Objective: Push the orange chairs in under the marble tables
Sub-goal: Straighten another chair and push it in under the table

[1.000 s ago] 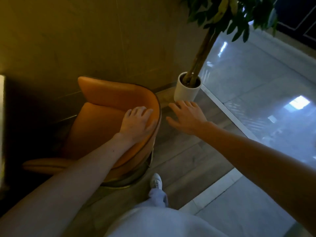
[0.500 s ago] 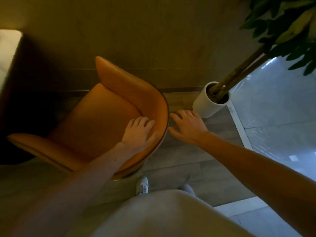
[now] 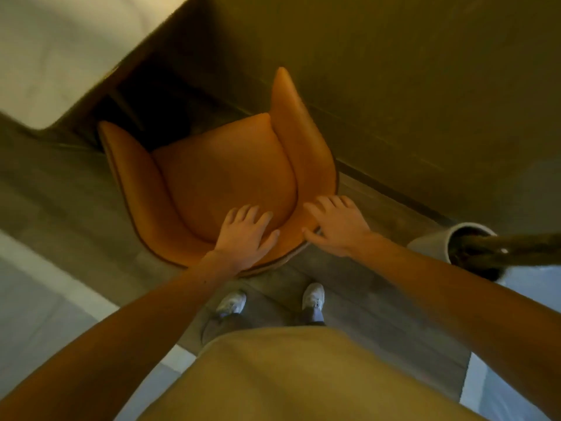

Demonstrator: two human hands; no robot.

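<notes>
An orange leather chair point(image 3: 224, 171) with a curved back stands on the wood floor right in front of me, its open front facing the pale marble table point(image 3: 57, 53) at the upper left. My left hand point(image 3: 246, 235) lies flat on the inside of the chair's backrest, fingers spread. My right hand point(image 3: 337, 229) rests on the right end of the backrest's top edge, fingers straight and thumb on the rim. The chair's front edge reaches the dark space under the table.
A wood-panelled wall point(image 3: 409, 86) runs close along the chair's right side. A white pot point(image 3: 434, 244) with a tree trunk point(image 3: 516, 247) stands on the floor at the right. My feet in white shoes point(image 3: 312, 299) stand just behind the chair.
The chair has swivelled so its front now faces the table. My right hand has come from beside the chair onto its backrest rim. My view has turned left, showing more of the table.
</notes>
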